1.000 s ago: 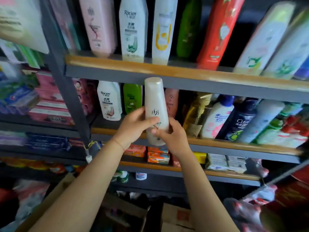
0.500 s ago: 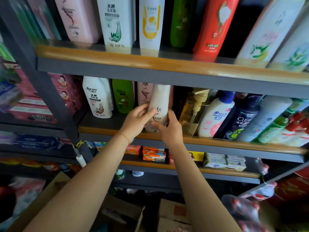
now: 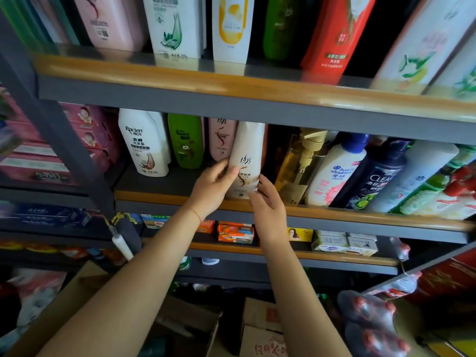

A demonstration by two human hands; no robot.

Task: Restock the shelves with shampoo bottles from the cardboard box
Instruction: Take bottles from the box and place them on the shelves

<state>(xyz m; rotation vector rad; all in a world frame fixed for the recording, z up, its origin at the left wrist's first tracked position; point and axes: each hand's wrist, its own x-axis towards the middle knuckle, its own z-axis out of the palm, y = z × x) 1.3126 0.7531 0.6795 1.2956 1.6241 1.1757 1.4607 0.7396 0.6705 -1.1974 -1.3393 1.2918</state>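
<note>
A cream shampoo bottle (image 3: 246, 161) stood nearly upright at centre frame on the middle shelf (image 3: 334, 215), its long axis vertical, top tilted slightly right, cap hidden under the shelf above. Its label carried Chinese characters. The left hand (image 3: 212, 188) gripped its left side, and the right hand (image 3: 268, 202) pinched its lower right edge. Neighbours read Raclen (image 3: 144, 143), Head & Shoulders (image 3: 334, 173) and Clear (image 3: 376, 179).

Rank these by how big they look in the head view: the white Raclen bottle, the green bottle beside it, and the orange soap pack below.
1. white Raclen bottle
2. green bottle
3. orange soap pack

The soap pack sits on a lower shelf, though it looks plainly smallest.
</note>
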